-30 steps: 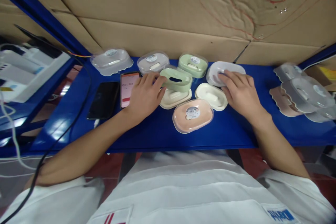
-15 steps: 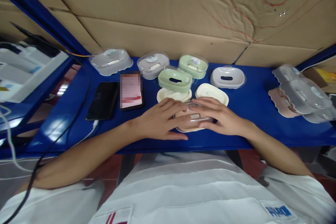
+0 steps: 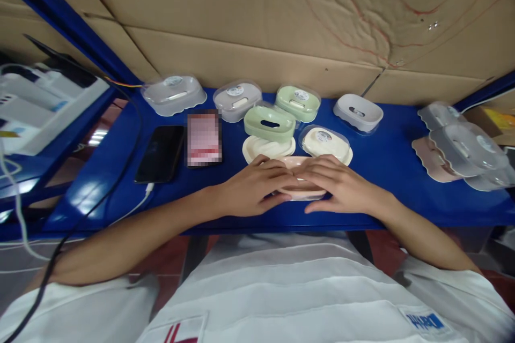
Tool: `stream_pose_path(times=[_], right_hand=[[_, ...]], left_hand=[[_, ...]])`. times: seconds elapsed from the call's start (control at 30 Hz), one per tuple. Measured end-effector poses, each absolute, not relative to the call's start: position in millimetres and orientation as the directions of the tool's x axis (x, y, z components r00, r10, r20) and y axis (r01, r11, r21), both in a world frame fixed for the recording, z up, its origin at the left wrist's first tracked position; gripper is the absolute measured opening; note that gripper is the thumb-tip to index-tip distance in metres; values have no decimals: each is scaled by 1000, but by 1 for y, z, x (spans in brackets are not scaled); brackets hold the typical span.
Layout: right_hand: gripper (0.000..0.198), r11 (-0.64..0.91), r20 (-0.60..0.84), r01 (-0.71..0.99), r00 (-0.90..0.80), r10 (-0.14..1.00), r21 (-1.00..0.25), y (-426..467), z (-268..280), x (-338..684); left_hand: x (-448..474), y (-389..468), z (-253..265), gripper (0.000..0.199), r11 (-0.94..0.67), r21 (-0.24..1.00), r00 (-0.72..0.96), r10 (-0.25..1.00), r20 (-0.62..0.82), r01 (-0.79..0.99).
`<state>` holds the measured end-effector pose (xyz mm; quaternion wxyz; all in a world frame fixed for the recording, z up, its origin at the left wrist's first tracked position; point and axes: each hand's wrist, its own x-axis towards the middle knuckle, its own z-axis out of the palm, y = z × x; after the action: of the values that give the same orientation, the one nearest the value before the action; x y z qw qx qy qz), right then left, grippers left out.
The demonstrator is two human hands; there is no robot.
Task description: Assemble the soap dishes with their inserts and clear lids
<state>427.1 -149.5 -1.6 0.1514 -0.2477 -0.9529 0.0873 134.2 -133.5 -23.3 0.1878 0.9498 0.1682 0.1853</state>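
Note:
A pink soap dish (image 3: 303,193) lies at the front of the blue table, between my two hands. Its middle and both ends are partly hidden by fingers. My left hand (image 3: 259,186) curls over its left end, with the thumb low along the near side. Around the right end, my right hand (image 3: 341,185) bends its fingers over the top, thumb below. Just behind them are a cream soap dish (image 3: 267,149) on the left and another cream dish under a clear lid (image 3: 326,144) with a round sticker on the right. A green dish part with a slot (image 3: 257,127) rests behind the left one.
Lidded soap dishes, grey (image 3: 175,95), lilac-grey (image 3: 237,102) and green (image 3: 298,103), line the back. A pale lilac dish part (image 3: 358,111) is beside them. Clear lids (image 3: 469,147) pile at right. Two phones, one black (image 3: 159,154) and cabled, lie left. Cardboard (image 3: 241,21) stands behind.
The clear lid is gone from the pink dish; a stickered lid now covers the right cream dish. The pale lilac part has shifted and turned slightly. My hands have closed in around the pink dish.

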Motion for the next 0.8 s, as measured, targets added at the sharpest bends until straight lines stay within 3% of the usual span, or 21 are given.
stream_pose_path(times=[0.07,0.2,0.3,0.43,0.53,0.63,0.7,0.8], right_hand=[[49,865,266,453,-826,498,-216,-153,-4,423],[38,861,351,464,-786,509,-209,-150,-1,427],[35,826,386,514,-731,563,-232,-149,13,437],[31,692,342,680,-608,717,-242,-151,35,456],[36,522,384,833,-428,818,-184,-146,39,470],[43,392,388,919,-346,854,-44,-135,38,478],[45,396,316,918,-385,867,31,-123,39,476],[45,473,234,881,-465,854,23,-97,44,463]], left_hand=[[135,-132,-24,32,-879,394,864,402,304,271],[133,-132,-25,30,-909,214,790,416,450,357],[131,-137,-22,24,-934,80,768,334,547,349],[132,-145,-19,20,-961,-76,863,201,463,265],[135,-145,-21,18,-975,-57,933,186,307,213],[136,-142,-24,15,-980,-29,945,183,269,198],[135,-139,-26,15,-976,-33,939,196,283,214],[135,-136,-28,13,-969,-53,932,217,289,242]])
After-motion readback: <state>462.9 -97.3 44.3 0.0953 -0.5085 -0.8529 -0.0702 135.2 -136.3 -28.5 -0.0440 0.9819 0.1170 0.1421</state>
